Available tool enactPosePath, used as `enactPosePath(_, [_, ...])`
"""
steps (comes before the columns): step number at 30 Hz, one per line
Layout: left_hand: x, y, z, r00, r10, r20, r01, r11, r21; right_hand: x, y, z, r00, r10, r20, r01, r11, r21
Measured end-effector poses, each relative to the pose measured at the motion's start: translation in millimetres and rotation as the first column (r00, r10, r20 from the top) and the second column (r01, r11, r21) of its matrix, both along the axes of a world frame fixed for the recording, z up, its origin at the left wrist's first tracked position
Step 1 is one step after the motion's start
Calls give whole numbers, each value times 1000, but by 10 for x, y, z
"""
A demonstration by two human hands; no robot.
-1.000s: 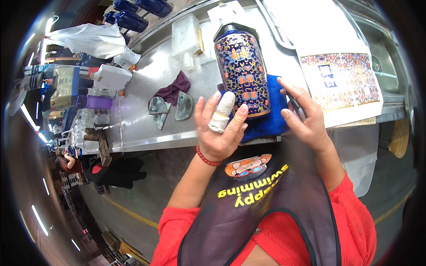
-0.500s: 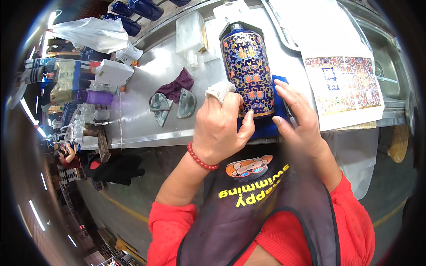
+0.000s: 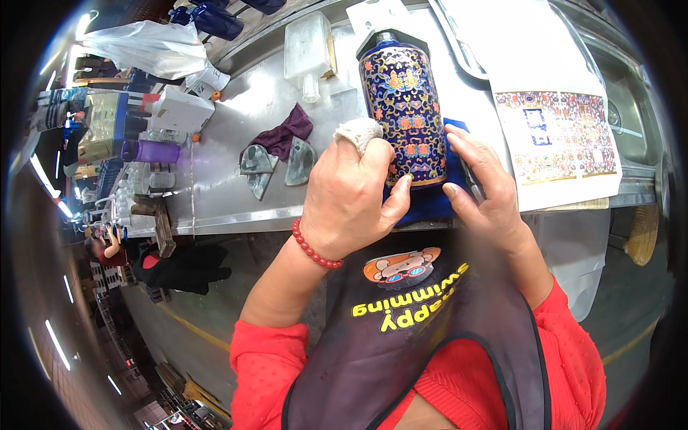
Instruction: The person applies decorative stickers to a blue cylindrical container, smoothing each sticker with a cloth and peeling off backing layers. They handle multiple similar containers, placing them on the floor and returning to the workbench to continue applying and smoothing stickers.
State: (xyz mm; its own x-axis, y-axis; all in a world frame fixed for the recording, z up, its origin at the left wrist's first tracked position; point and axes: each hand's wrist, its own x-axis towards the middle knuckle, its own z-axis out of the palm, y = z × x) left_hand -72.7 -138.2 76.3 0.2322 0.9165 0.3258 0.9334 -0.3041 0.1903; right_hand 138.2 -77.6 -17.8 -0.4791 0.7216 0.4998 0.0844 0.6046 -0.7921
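Observation:
A dark blue bottle [image 3: 406, 118] with a colourful floral pattern lies with its neck pointing away from me. At its left side, my left hand [image 3: 351, 193] is closed on a bunched white cloth [image 3: 359, 133], pressing it against the bottle's side. The left thumb is near the bottle's lower end. My right hand [image 3: 489, 192] is on the other side, fingers and thumb apart, tips at the bottle's right edge. Blue fabric [image 3: 423, 206] shows under the bottle's lower end. A dark slim thing [image 3: 471, 180] is partly hidden by the right hand.
On the metal table [image 3: 222, 204] lie a purple cloth [image 3: 287, 135], greenish translucent pieces [image 3: 299, 162] and a clear bottle [image 3: 307, 54]. A printed pattern sheet [image 3: 559, 150] lies to the right, by a sink [image 3: 634, 118]. A purple bottle [image 3: 150, 152] stands far left.
My left hand and the white cloth have shifted slightly up along the bottle's left side. The right hand stays nearly where it was beside the bottle.

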Motion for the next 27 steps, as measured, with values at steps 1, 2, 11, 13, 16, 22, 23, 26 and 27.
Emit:
enactPosePath(1, [-18,3,3,999,-28,18,28,1000,2,3,-2,-1,1000,-1,1,1,1000,-5])
enactPosePath(2, [-39,6,7,998,-58,40,58,998,3,4,-2,-3,1000,-2,1,2,1000,-9])
enactPosePath(11, [-131,44,46,981,-180,-72,183,982,48,-5,21,-9,1000,3,8,-3,1000,-10])
enactPosePath(13, [-134,41,51,975,-190,-112,196,980,44,-3,20,-9,1000,0,10,0,1000,-6])
enactPosePath(16, [-132,30,24,970,-202,-135,213,974,72,1,14,-8,1000,-6,17,6,1000,-9])
enactPosePath(22, [-145,49,-51,951,-262,-165,292,936,198,8,10,-7,1000,-8,17,8,1000,-14])
enactPosePath(23, [-142,38,-47,950,-272,-154,300,932,202,7,12,-8,1000,-9,19,9,1000,-11])
enactPosePath(26, [-132,33,-31,948,-275,-164,303,935,187,0,18,-11,1000,-10,19,10,1000,-5])
enactPosePath(27, [-131,38,-26,947,-269,-177,299,940,166,-2,18,-11,1000,-10,16,11,1000,-3])
